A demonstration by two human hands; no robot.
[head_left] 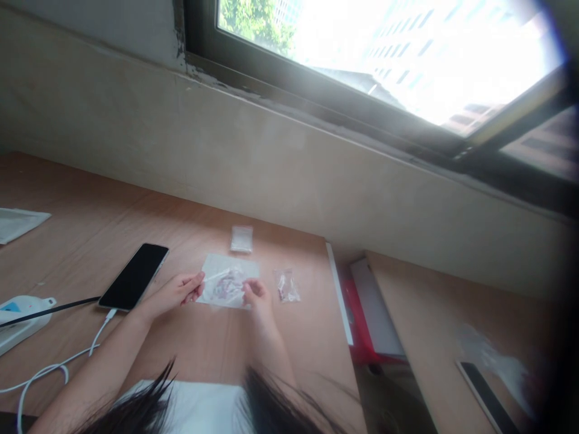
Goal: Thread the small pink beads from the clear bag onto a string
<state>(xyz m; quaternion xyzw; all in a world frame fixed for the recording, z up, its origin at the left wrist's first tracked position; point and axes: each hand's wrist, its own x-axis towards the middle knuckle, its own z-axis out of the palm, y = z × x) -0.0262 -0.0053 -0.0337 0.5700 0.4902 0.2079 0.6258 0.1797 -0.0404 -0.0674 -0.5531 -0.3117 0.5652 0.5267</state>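
A clear plastic bag (225,284) with a faint purplish pattern or content lies over a pale square sheet (220,260) on the desk. My left hand (192,288) is closed in a pinch at its left edge. On the other side, the thumb and fingers of my right hand (256,292) pinch its right part. Whether the bag and the sheet are one piece, I cannot tell. Just right of my right hand lies a small clear packet (287,286) with reddish bits inside. Behind the sheet is a small whitish packet (242,239).
A black phone (134,276) lies left of my left forearm, with a white cable (63,365) plugged in. Farther left is a white power strip (22,319). A wall and window (384,72) bound the back. A gap with a red item (359,313) separates a second table (434,313).
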